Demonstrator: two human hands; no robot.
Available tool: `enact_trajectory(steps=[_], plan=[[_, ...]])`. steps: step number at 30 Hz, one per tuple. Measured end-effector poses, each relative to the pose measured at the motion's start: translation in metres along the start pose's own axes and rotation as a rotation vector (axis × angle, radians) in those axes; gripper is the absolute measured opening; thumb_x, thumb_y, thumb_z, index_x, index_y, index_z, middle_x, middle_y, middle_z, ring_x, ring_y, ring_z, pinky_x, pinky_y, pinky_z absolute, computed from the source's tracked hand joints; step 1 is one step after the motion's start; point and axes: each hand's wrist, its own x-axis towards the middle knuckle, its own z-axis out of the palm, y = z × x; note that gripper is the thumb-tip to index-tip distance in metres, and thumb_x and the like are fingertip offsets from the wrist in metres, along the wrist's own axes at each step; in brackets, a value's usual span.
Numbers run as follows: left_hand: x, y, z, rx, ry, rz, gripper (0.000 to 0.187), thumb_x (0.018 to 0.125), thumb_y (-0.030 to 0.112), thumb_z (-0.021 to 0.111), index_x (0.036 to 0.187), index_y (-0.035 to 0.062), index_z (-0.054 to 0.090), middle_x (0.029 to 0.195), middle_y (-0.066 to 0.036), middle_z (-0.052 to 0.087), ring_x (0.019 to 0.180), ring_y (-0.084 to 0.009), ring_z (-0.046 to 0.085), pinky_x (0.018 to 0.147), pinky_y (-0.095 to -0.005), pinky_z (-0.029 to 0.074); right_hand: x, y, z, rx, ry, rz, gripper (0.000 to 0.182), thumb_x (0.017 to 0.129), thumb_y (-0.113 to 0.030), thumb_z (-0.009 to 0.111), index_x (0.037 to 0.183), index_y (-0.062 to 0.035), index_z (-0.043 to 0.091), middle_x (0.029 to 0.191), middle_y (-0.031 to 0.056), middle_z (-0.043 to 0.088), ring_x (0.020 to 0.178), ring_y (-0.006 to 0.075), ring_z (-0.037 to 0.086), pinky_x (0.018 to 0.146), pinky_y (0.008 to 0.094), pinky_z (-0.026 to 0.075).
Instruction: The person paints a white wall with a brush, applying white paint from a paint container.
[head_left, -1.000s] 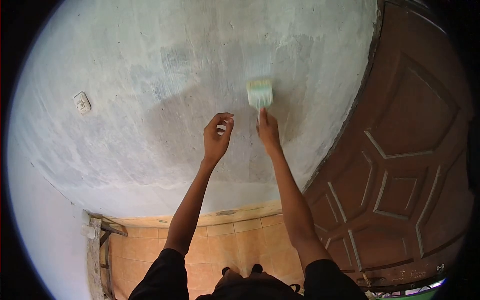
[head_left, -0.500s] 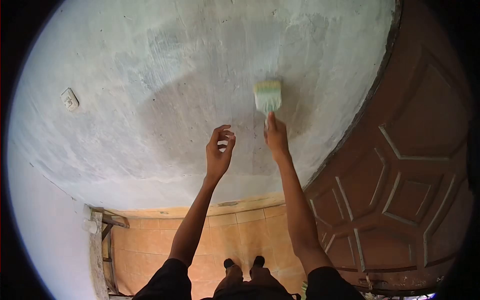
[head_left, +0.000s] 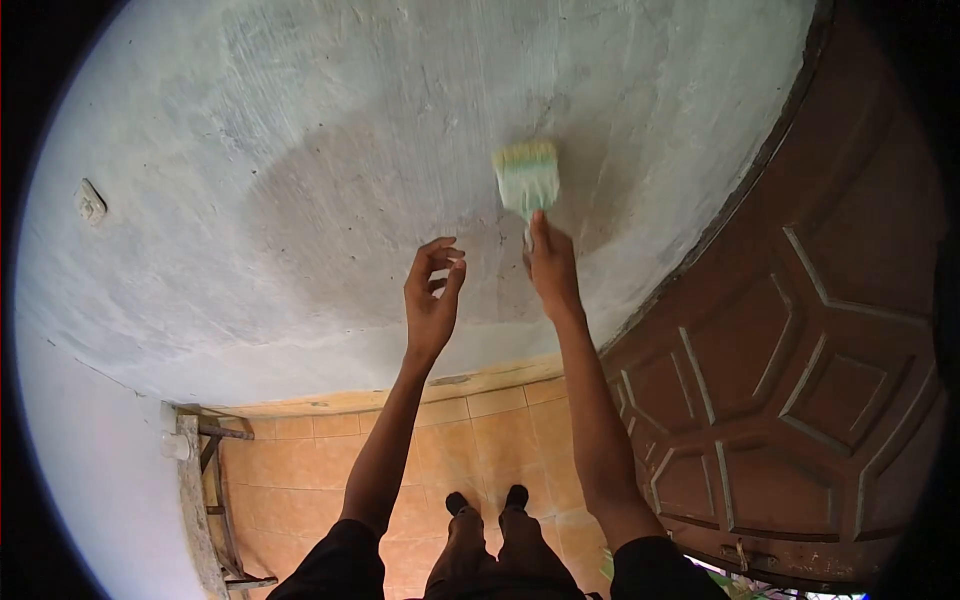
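A wide paintbrush (head_left: 527, 180) with pale yellowish bristles and a white-and-green smeared body is in my right hand (head_left: 552, 265). My fingers wrap its handle, the thumb lying along it, and the bristles point up over the wall (head_left: 400, 190). That wall is grey-white and streaky, with darker patches around the brush. To the left of the brush, my left hand (head_left: 433, 295) is raised before the wall, its fingers loosely curled and apart with nothing between them.
A brown panelled door (head_left: 760, 400) stands to the right. On the wall's left side is a switch plate (head_left: 90, 202). A worn wooden bench (head_left: 205, 510) stands at the lower left on orange floor tiles (head_left: 300, 490). My feet are at bottom centre.
The view has turned a little, shifting the switch plate left. My right hand keeps hold of the paintbrush, which appears slightly higher and further left. The left hand keeps its curled pose.
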Motion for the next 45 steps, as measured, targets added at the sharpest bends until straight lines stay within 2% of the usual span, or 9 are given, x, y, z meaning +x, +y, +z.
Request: enact_trajectory(steps=[4, 15, 20, 23, 29, 32, 38, 42, 45], plan=[[0.01, -0.001, 0.009, -0.086, 0.028, -0.056, 0.028, 0.094, 0.014, 0.059, 0.121, 0.0078, 0.056, 0.105, -0.004, 0.063, 0.099, -0.0151, 0.059, 0.08, -0.0308, 0.049, 0.044, -0.061, 0.018, 0.015, -0.037, -0.131, 0.053, 0.099, -0.056, 0.041, 0.07, -0.0116, 0.042, 0.057, -0.0065, 0.035, 0.047, 0.0045, 0.033, 0.041, 0.0243, 0.026], [-0.021, -0.037, 0.01, -0.092, 0.015, -0.114, 0.027, 0.094, 0.012, 0.058, 0.121, 0.007, 0.056, 0.104, -0.004, 0.063, 0.099, -0.0143, 0.058, 0.08, -0.0307, 0.05, -0.039, 0.077, 0.001, 0.078, -0.024, 0.296, 0.049, 0.103, -0.044, 0.04, 0.068, -0.0093, 0.04, 0.06, -0.0052, 0.033, 0.052, 0.0066, 0.031, 0.047, 0.0277, 0.027], [-0.024, -0.043, 0.015, -0.073, 0.018, -0.141, 0.026, 0.095, 0.014, 0.058, 0.12, 0.0072, 0.056, 0.104, -0.004, 0.063, 0.098, -0.0134, 0.058, 0.079, -0.0296, 0.05, -0.004, -0.027, 0.009, 0.057, -0.029, 0.053, 0.047, 0.103, -0.044, 0.041, 0.07, -0.0109, 0.042, 0.065, -0.0069, 0.034, 0.056, 0.0048, 0.032, 0.048, 0.0248, 0.029], [-0.025, -0.038, 0.021, -0.093, 0.018, -0.166, 0.027, 0.095, 0.016, 0.059, 0.12, 0.0069, 0.056, 0.104, -0.004, 0.063, 0.097, -0.0132, 0.058, 0.077, -0.0284, 0.049, 0.034, -0.047, 0.01, 0.067, -0.053, -0.052, 0.053, 0.1, -0.056, 0.039, 0.071, -0.012, 0.046, 0.056, -0.0064, 0.039, 0.044, 0.0035, 0.036, 0.04, 0.0223, 0.027], [-0.025, -0.035, 0.016, -0.118, 0.018, -0.158, 0.027, 0.095, 0.016, 0.059, 0.12, 0.0076, 0.056, 0.104, -0.004, 0.063, 0.098, -0.0135, 0.058, 0.079, -0.0296, 0.048, -0.005, 0.039, 0.002, 0.102, -0.016, 0.23, 0.052, 0.101, -0.055, 0.037, 0.075, -0.0115, 0.047, 0.056, -0.0061, 0.036, 0.044, 0.0056, 0.031, 0.041, 0.0231, 0.026], [-0.032, -0.035, 0.012, -0.112, 0.016, -0.171, 0.027, 0.095, 0.016, 0.059, 0.121, 0.0075, 0.056, 0.104, -0.004, 0.063, 0.099, -0.0134, 0.058, 0.079, -0.0296, 0.048, -0.042, 0.054, -0.013, 0.23, -0.093, 0.428, 0.044, 0.103, -0.047, 0.039, 0.079, -0.0118, 0.048, 0.065, -0.0049, 0.037, 0.055, 0.0045, 0.036, 0.049, 0.023, 0.031], [-0.052, -0.046, 0.012, -0.123, -0.012, -0.254, 0.027, 0.095, 0.014, 0.058, 0.121, 0.0075, 0.056, 0.103, -0.004, 0.063, 0.099, -0.0135, 0.058, 0.079, -0.03, 0.048, -0.066, 0.031, -0.006, 0.321, -0.122, 0.033, 0.036, 0.105, -0.041, 0.037, 0.094, -0.0086, 0.049, 0.073, -0.003, 0.044, 0.06, 0.0063, 0.04, 0.058, 0.0232, 0.037], [-0.053, -0.039, 0.011, -0.144, -0.022, -0.246, 0.026, 0.095, 0.014, 0.058, 0.12, 0.0077, 0.056, 0.103, -0.004, 0.063, 0.099, -0.0141, 0.058, 0.081, -0.0316, 0.048, -0.041, -0.02, 0.006, 0.269, -0.077, -0.05, 0.031, 0.104, -0.039, 0.041, 0.1, -0.0098, 0.047, 0.072, -0.0031, 0.043, 0.054, 0.005, 0.038, 0.049, 0.0208, 0.033], [-0.048, -0.035, 0.01, -0.09, -0.025, -0.186, 0.025, 0.095, 0.013, 0.058, 0.12, 0.0077, 0.057, 0.103, -0.004, 0.063, 0.1, -0.0142, 0.058, 0.081, -0.0317, 0.049, -0.005, -0.032, 0.008, 0.056, 0.032, -0.192, 0.035, 0.103, -0.042, 0.043, 0.092, -0.0096, 0.049, 0.066, -0.0043, 0.043, 0.051, 0.0038, 0.037, 0.045, 0.0202, 0.029]])
